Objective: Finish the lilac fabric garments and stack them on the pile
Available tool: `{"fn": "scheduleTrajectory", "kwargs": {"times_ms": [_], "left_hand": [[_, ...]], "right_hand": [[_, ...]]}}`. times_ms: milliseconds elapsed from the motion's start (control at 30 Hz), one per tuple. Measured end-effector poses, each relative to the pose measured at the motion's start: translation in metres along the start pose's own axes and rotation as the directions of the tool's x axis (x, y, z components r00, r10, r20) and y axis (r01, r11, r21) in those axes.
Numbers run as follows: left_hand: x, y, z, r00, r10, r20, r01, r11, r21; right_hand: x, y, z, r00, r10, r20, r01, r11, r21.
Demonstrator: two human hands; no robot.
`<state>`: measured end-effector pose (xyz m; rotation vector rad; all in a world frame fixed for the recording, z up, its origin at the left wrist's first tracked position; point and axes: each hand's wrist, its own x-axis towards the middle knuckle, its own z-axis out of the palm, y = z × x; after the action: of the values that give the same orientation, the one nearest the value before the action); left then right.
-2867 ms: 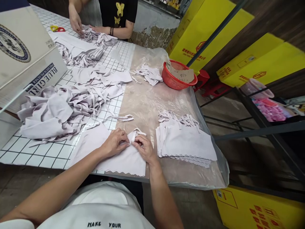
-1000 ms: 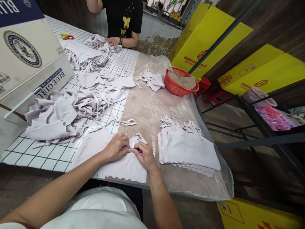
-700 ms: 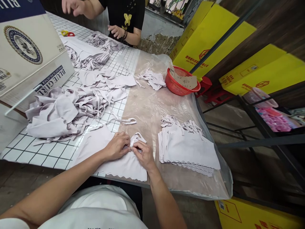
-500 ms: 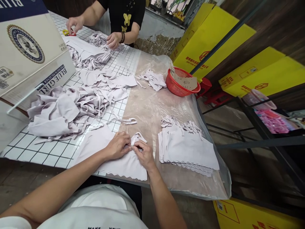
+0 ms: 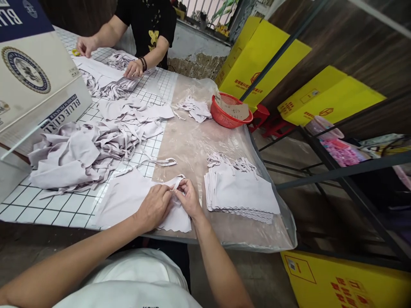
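Observation:
A pale lilac fabric piece (image 5: 128, 199) with a scalloped lower edge lies flat at the table's near edge. My left hand (image 5: 154, 207) and my right hand (image 5: 189, 197) meet over its upper right corner, both pinched shut on the piece's narrow strap. To the right, touching nothing, sits a neat stack of finished fabric pieces (image 5: 242, 194) on a clear plastic sheet (image 5: 199, 145). A loose strap loop (image 5: 163, 162) lies just beyond my hands.
A heap of loose lilac fabric (image 5: 83, 149) covers the gridded table (image 5: 32, 205) at left, beside a large Blue Girl carton (image 5: 28, 81). A red basket (image 5: 229, 112) stands at the far right edge. Another person (image 5: 144, 25) handles fabric at the far end. Yellow boxes (image 5: 257, 55) and a metal rack (image 5: 337, 171) stand right.
My hands stay pinched on the strap and have drawn slightly nearer along the piece. The other person's hands came down onto the far fabric piles. The view shifted a little.

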<state>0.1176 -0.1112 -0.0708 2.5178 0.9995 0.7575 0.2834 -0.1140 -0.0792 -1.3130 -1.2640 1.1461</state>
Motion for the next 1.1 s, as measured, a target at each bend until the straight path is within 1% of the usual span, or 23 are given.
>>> {"fn": "scheduleTrajectory", "kwargs": {"times_ms": [67,133,200,300,433,500,567,600,633,700,767,800,833,867,900,967,1033,1100], "left_hand": [[-0.008,0.003,0.008,0.996,0.081,0.037,-0.08,0.996,-0.038],[-0.014,0.003,0.016,0.99,0.12,0.071,-0.118,0.992,-0.032],[-0.018,0.002,0.021,0.988,0.118,0.101,-0.119,0.993,0.003],[-0.02,0.0,0.022,0.987,0.09,0.135,-0.095,0.995,0.031],[-0.023,0.001,0.02,0.985,0.1,0.144,-0.107,0.994,0.039],[-0.024,0.001,0.019,0.982,0.109,0.157,-0.12,0.991,0.06],[-0.027,-0.002,0.015,0.982,0.095,0.163,-0.11,0.99,0.087],[-0.03,-0.004,0.012,0.984,0.079,0.158,-0.096,0.99,0.102],[-0.033,-0.008,0.008,0.987,0.06,0.147,-0.077,0.99,0.117],[-0.041,-0.019,-0.004,0.994,0.011,0.11,-0.028,0.988,0.151],[-0.053,-0.034,-0.019,0.997,-0.034,0.067,0.021,0.982,0.19],[-0.06,-0.042,-0.027,0.997,-0.048,0.053,0.036,0.976,0.213],[-0.067,-0.05,-0.033,0.997,-0.057,0.049,0.043,0.97,0.24],[-0.075,-0.058,-0.04,0.997,-0.059,0.056,0.041,0.962,0.269],[-0.081,-0.065,-0.045,0.996,-0.058,0.07,0.035,0.954,0.298],[-0.094,-0.076,-0.053,0.992,-0.066,0.105,0.025,0.937,0.35],[-0.103,-0.084,-0.059,0.988,-0.086,0.126,0.031,0.921,0.389],[-0.11,-0.09,-0.063,0.986,-0.111,0.126,0.049,0.906,0.42]], "right_hand": [[0.003,-0.006,-0.003,0.998,0.067,0.012,-0.067,0.994,0.085],[0.01,-0.016,-0.007,0.992,0.124,0.006,-0.123,0.982,0.143],[0.021,-0.026,-0.014,0.988,0.152,-0.001,-0.15,0.975,0.164],[0.045,-0.039,-0.022,0.987,0.16,0.001,-0.158,0.978,0.137],[0.084,-0.042,-0.026,0.988,0.151,0.032,-0.152,0.988,0.019],[0.102,-0.039,-0.026,0.994,0.105,0.032,-0.103,0.993,-0.058],[0.117,-0.038,-0.027,0.999,0.03,0.012,-0.027,0.977,-0.21],[0.122,-0.039,-0.027,1.0,-0.004,-0.01,0.0,0.946,-0.324],[0.123,-0.04,-0.028,0.999,-0.028,-0.041,0.007,0.893,-0.451],[0.116,-0.045,-0.027,0.99,-0.068,-0.123,-0.033,0.735,-0.677],[0.094,-0.048,-0.022,0.976,-0.143,-0.167,-0.053,0.586,-0.809],[0.078,-0.046,-0.018,0.97,-0.189,-0.151,-0.028,0.532,-0.846],[0.059,-0.043,-0.013,0.966,-0.237,-0.108,0.023,0.49,-0.871],[0.039,-0.037,-0.008,0.962,-0.269,-0.046,0.086,0.458,-0.885],[0.02,-0.03,-0.003,0.961,-0.275,0.027,0.149,0.433,-0.889],[-0.014,-0.013,0.002,0.961,-0.226,0.158,0.238,0.392,-0.889],[-0.034,0.002,0.0,0.966,-0.153,0.21,0.252,0.359,-0.899],[-0.043,0.012,-0.005,0.971,-0.107,0.212,0.236,0.333,-0.913]]}}
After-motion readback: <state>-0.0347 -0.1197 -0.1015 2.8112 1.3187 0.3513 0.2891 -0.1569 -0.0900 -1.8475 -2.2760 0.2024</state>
